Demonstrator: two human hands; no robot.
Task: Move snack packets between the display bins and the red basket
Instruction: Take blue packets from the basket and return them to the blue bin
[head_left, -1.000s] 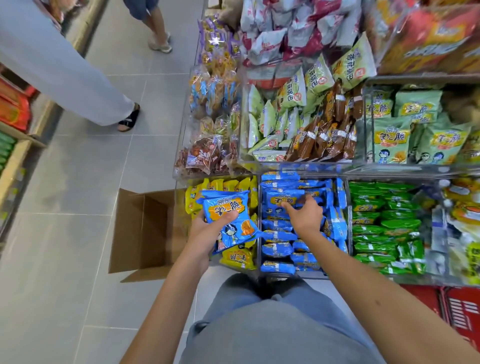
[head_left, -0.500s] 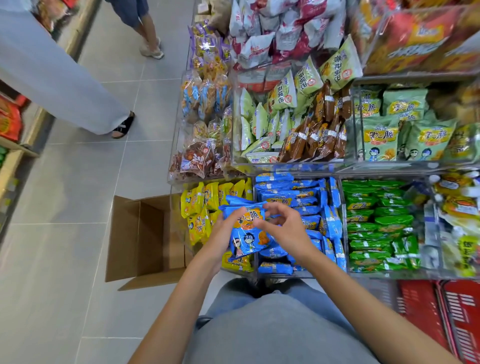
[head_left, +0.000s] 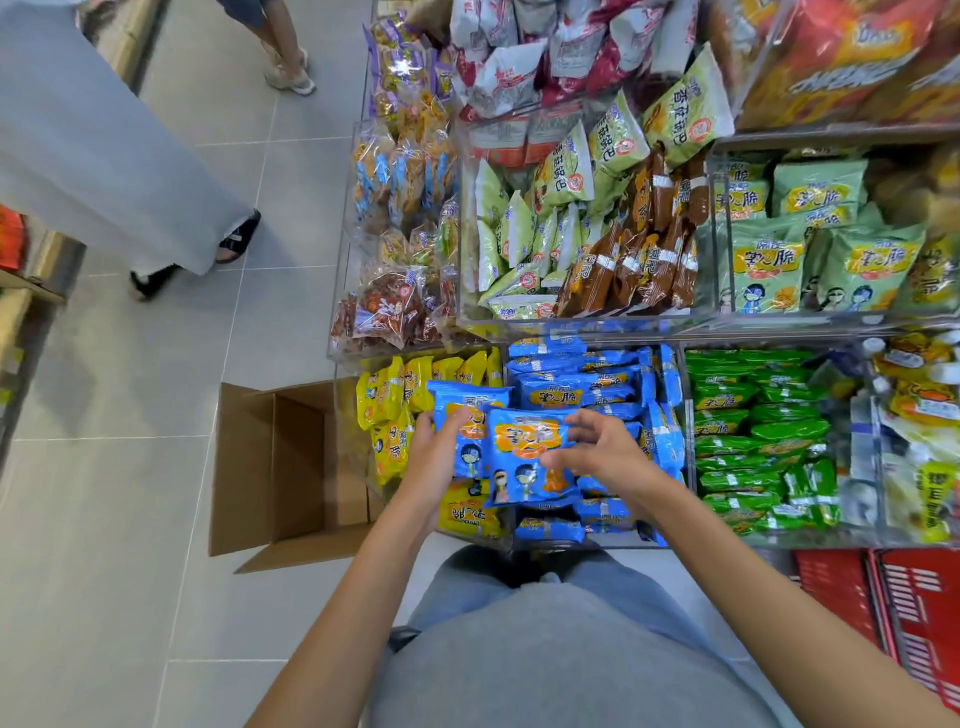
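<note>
My left hand (head_left: 434, 467) grips a small stack of blue snack packets (head_left: 467, 415) above the front edge of the clear bins. My right hand (head_left: 602, 454) pinches another blue packet (head_left: 527, 454) by its right edge and lays it against the front of that stack. Behind both hands is the bin of blue packets (head_left: 597, 379), full to the rim. The red basket (head_left: 924, 618) stands on the floor at the lower right, apart from both hands and partly cut off by the frame edge.
Bins of yellow packets (head_left: 389, 400) and green packets (head_left: 753, 431) flank the blue bin. An upper tier of clear bins (head_left: 587, 325) holds green and brown packs. An open cardboard box (head_left: 291, 467) lies on the floor at left. Two people (head_left: 104, 156) stand in the aisle.
My right hand lifted a blue packet out of the bin and brought it left onto the stack in my left hand. The stack has moved slightly right, toward the blue bin.
</note>
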